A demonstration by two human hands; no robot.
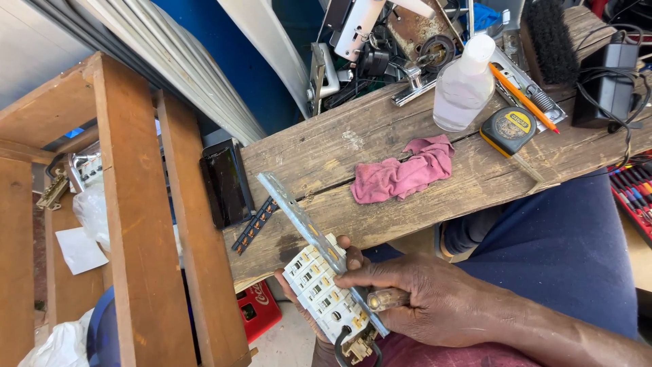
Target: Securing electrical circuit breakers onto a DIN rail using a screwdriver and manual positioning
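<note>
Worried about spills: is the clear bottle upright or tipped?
Upright. The bottle stands on the plank, white cap on top.

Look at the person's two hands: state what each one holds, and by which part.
The left hand cradles the white socket module from underneath. The right hand grips a tool's translucent handle, pressed against the module's metal strap.

A dark phone (227, 182) lies at the surface's left end, screen black. Upper right, a tape measure (509, 129) shows a round yellow label. Below the surface at bottom centre sits a red crate (257, 309) with white lettering.
</note>
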